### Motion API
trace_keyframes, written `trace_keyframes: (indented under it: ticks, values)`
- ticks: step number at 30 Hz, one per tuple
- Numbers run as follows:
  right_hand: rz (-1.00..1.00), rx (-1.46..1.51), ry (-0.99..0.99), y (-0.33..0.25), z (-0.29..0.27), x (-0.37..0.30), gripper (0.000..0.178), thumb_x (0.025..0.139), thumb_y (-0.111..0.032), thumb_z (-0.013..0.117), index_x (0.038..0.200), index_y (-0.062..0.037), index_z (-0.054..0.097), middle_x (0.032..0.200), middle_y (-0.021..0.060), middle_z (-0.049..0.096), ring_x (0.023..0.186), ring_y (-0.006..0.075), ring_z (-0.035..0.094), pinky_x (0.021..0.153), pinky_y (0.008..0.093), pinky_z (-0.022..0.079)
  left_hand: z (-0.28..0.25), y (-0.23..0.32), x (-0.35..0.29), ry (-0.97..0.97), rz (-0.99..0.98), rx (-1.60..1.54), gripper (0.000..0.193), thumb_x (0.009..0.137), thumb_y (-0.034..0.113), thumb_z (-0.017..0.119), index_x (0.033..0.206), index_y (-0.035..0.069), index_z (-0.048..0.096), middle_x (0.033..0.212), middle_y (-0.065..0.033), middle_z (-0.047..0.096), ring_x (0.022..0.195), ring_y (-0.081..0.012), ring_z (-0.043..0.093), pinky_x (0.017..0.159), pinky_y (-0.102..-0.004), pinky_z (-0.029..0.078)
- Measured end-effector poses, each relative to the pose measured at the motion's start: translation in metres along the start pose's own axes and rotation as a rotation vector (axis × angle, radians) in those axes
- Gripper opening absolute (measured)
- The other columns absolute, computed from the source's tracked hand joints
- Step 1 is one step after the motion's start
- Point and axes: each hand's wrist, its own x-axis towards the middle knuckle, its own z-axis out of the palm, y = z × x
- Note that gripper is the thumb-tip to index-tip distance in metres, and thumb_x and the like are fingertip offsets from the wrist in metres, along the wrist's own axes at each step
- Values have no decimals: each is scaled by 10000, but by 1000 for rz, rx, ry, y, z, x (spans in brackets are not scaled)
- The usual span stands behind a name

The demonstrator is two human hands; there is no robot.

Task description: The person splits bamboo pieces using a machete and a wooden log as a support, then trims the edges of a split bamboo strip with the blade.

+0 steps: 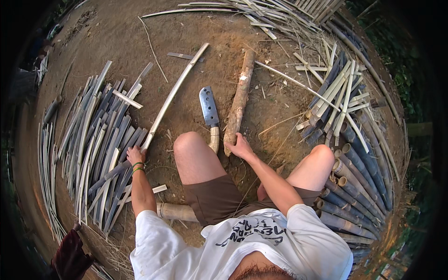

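My left hand (136, 154), with a green band at the wrist, is closed on the near end of a long pale bamboo strip (173, 93). The strip slants away to the far right from the edge of a heap of split bamboo (100, 140). My right hand (241, 147) grips the near end of a rough wooden log (240, 95) lying on the ground before me. Between strip and log lies a cleaver (208, 106), its wide blade pierced with holes. Its pale curved handle (214, 138) points toward my bent leg, and neither hand touches it.
Bamboo poles (359, 186) are stacked beside me on the right, beyond my knee. Another pile of split strips (333, 100) lies farther right, with more (280, 14) at the far edge. A thick bamboo piece (177, 212) lies by my left hip. Dark cloth (72, 254) hangs lower left.
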Motion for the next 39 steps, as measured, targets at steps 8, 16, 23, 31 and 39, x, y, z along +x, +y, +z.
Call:
trace_keyframes:
  ticks: [8,16,23,31,39]
  values:
    - [232,223,303,-19,45,25,936,762,-374,837,1426,-59,257,1314,299,476,1171,465,559,974,513,484,17,-5,-34,-8,7,17,540,801,345,811,1239,150,563,1268,-96,589,1182,-335,577,1046,-606,372]
    - [125,911,212,35,33,40,655,618,-394,783,1050,80,652,1003,250,677,938,324,647,818,399,501,21,13,-30,9,4,36,723,827,391,780,1442,191,456,1319,-139,548,1198,-375,573,1023,-590,400]
    - [71,671,401,14,-15,-3,652,589,-384,791,961,124,622,892,202,662,806,314,637,715,392,505,39,8,-30,57,-61,126,599,860,436,733,1361,186,520,1295,-144,537,1200,-355,568,1058,-625,343]
    - [91,727,321,19,-10,-118,554,638,-248,785,1050,74,605,797,153,654,715,267,623,686,386,507,39,26,-37,83,-139,146,567,872,423,719,1343,167,534,1307,-167,530,1239,-401,542,1101,-701,293]
    - [171,1014,349,35,-14,-139,388,673,-176,753,993,15,644,852,67,652,766,196,601,709,336,470,32,23,-38,86,-159,105,616,867,426,723,1390,182,509,1324,-150,532,1268,-364,530,1113,-706,274]
